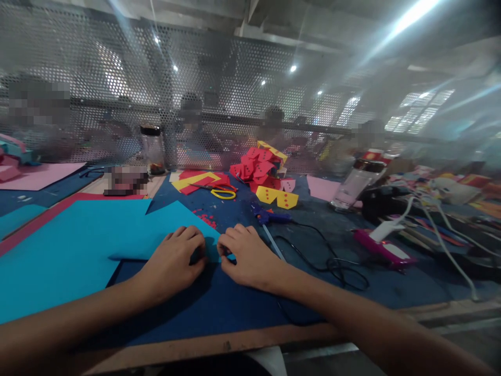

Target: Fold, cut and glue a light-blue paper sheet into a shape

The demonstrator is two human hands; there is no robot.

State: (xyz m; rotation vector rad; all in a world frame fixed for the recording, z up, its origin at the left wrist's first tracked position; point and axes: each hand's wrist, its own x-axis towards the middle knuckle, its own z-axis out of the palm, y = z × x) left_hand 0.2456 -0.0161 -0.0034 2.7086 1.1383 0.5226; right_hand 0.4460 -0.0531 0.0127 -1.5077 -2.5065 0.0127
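A sheet of bright blue paper (168, 225) lies under both of my hands, its near edge lifted slightly off the blue table cover. My left hand (178, 258) is closed, with curled fingers gripping the paper's near edge. Close to it on the right, my right hand (248, 256) is closed on the same sheet near its right corner. The fingertips of both hands are partly hidden. Tiny red paper scraps (206, 218) lie just beyond the sheet. Left of my hands, a larger blue sheet (66, 256) is spread out flat.
Yellow-handled scissors (224, 194) rest on red and yellow paper. A blue glue gun (272, 215) with a black cord lies right of them, before a red paper pile (260, 167). Bottles (153, 149) and a purple power strip (385, 250) stand around. Behind is perforated metal mesh (219, 68).
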